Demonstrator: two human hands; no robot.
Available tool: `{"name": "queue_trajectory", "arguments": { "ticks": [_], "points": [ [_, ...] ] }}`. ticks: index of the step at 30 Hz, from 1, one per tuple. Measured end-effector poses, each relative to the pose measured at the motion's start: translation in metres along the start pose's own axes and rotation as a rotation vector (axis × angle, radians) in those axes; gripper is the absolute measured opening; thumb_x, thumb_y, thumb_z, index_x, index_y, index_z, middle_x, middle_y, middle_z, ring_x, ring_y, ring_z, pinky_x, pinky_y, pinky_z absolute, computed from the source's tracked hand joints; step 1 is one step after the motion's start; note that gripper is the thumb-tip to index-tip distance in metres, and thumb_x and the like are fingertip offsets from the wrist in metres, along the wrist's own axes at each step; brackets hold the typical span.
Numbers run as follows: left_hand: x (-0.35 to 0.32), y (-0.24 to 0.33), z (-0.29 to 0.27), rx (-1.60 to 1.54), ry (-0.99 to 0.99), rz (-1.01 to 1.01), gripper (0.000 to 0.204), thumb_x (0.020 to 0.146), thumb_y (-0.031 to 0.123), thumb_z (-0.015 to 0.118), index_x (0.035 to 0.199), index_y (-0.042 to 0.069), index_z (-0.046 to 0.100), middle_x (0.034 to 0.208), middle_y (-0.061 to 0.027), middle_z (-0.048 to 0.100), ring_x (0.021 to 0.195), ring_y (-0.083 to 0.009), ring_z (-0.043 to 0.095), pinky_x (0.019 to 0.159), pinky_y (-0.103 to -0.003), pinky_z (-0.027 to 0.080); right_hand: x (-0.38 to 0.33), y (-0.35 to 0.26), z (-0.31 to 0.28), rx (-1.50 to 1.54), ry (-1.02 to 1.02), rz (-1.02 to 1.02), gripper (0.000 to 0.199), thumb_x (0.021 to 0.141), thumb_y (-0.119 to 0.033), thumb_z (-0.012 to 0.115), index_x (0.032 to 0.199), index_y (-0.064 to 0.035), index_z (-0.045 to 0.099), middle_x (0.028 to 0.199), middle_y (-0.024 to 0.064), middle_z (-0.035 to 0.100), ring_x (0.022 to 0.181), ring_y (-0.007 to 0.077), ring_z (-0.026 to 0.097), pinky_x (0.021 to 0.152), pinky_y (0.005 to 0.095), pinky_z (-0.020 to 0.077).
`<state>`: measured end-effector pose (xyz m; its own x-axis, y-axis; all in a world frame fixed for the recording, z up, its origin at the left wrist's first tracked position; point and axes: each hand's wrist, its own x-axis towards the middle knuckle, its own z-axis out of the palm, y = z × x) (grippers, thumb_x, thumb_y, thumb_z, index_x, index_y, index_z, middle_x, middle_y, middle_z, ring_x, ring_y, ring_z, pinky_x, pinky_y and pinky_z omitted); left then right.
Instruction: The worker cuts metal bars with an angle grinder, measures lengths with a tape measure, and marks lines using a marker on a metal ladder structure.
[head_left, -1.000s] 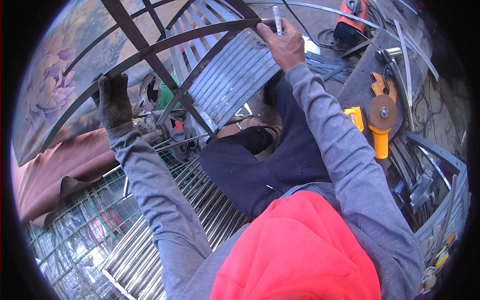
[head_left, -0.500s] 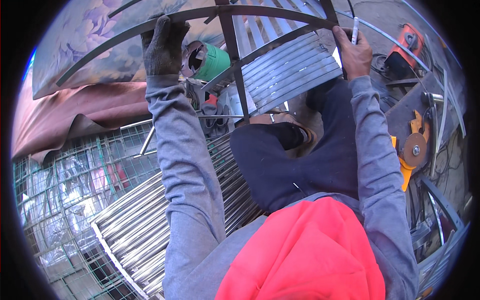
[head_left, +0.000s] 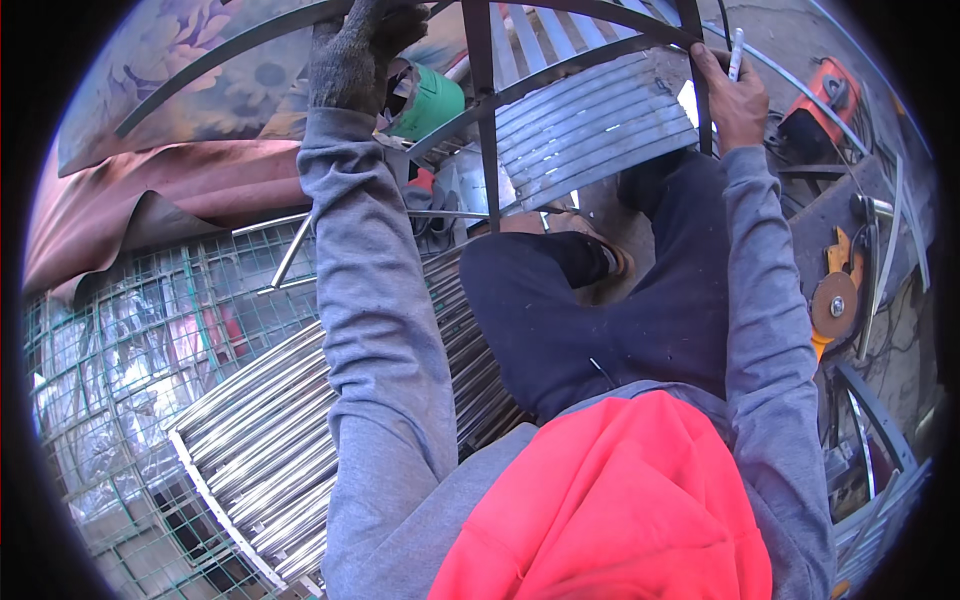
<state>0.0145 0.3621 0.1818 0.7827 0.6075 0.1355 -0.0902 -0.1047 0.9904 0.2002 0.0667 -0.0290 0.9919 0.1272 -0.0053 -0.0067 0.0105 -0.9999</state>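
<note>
Both hands' grip (head_left: 362,55) (head_left: 735,95) clasps the frame (head_left: 480,120).

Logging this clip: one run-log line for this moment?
left hand: gloved, grips frame | right hand: bare, on bar, holds white marker | grinder: aside

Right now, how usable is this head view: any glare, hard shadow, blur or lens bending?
Head view: hard sunlight, glare on the bundle of shiny metal rods; strong fisheye bending curves the dark metal frame near the rim; black corners. Gloved left hand and bare right hand look reasonably sharp; the red hood blocks the lower centre.
</note>
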Motion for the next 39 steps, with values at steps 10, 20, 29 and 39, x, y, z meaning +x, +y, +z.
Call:
{"name": "queue_trajectory", "arguments": {
  "ticks": [10, 20, 29, 39],
  "points": [
    [-0.001, -0.026, 0.017, -0.168, -0.073, -0.036, 0.019, 0.106, 0.021, 0.059, 0.118, 0.007, 0.064, 0.105, -0.009, 0.072, 0.095, -0.023, 0.071, 0.085, -0.039, 0.059, 0.008, 0.004, -0.005, 0.063, -0.113, -0.022, 0.04, 0.089, -0.036, 0.084, 0.107, -0.0018, 0.076, 0.088, -0.0014, 0.07, 0.078, 0.0062, 0.059, 0.068, 0.0225, 0.0452],
    [-0.001, -0.043, 0.036, -0.119, -0.109, 0.045, 0.013, 0.103, 0.015, 0.066, 0.112, 0.006, 0.069, 0.101, -0.0061, 0.074, 0.091, -0.0164, 0.071, 0.08, -0.031, 0.059, 0.005, -0.001, -0.011, -0.059, -0.063, -0.04, 0.043, 0.088, -0.041, 0.084, 0.106, -0.0025, 0.077, 0.086, -0.003, 0.068, 0.076, 0.0062, 0.055, 0.067, 0.0235, 0.0424],
    [0.008, -0.048, 0.028, -0.185, -0.139, 0.104, 0.013, 0.101, 0.014, 0.068, 0.11, 0.005, 0.069, 0.101, -0.0062, 0.074, 0.089, -0.017, 0.072, 0.08, -0.032, 0.06, -0.034, 0.008, -0.041, -0.126, -0.086, -0.063, 0.046, 0.089, -0.043, 0.082, 0.11, -0.0027, 0.077, 0.089, 0.0018, 0.072, 0.081, 0.0087, 0.061, 0.076, 0.0255, 0.0491],
    [0.004, -0.046, 0.032, -0.104, -0.095, 0.103, 0.015, 0.1, 0.016, 0.069, 0.11, 0.004, 0.07, 0.1, -0.0078, 0.075, 0.088, -0.018, 0.073, 0.079, -0.032, 0.061, -0.089, 0.02, -0.071, -0.332, -0.278, -0.016, 0.038, 0.095, -0.039, 0.075, 0.11, -0.0039, 0.076, 0.087, 0.0035, 0.07, 0.08, 0.0106, 0.059, 0.076, 0.0279, 0.0483]
  ]
}}
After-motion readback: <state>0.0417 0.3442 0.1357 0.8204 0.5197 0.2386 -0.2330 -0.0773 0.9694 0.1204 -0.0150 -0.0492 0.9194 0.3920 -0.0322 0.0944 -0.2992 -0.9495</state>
